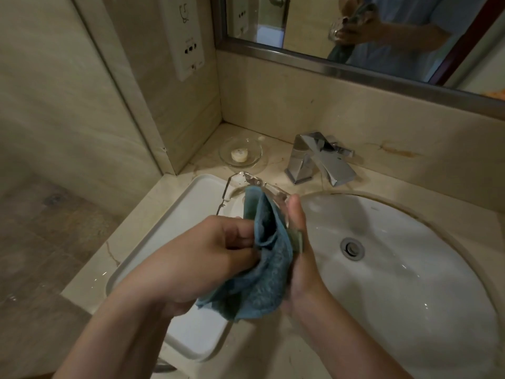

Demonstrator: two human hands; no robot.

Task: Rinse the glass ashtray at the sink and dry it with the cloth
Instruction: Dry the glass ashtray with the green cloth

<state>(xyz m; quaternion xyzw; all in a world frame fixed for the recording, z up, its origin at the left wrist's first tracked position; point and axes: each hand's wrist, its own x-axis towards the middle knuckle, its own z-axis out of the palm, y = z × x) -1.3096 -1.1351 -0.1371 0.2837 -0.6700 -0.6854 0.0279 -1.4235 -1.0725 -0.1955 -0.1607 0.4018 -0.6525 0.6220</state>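
The clear glass ashtray (240,184) is held tilted on edge above the counter, between the white tray and the sink. A blue-green cloth (262,263) is pushed into its hollow and hangs down below my hands. My left hand (210,258) pinches the cloth against the glass. My right hand (299,242) grips the ashtray's right rim, fingers behind it, with a fold of cloth under the thumb. Most of the ashtray is hidden by the cloth and my hands.
A white oval sink (410,269) with a metal drain (352,248) lies at right, under a chrome faucet (319,160). A white rectangular tray (175,228) sits at left. A glass dish with soap (240,154) stands in the back corner. A mirror (355,36) hangs above.
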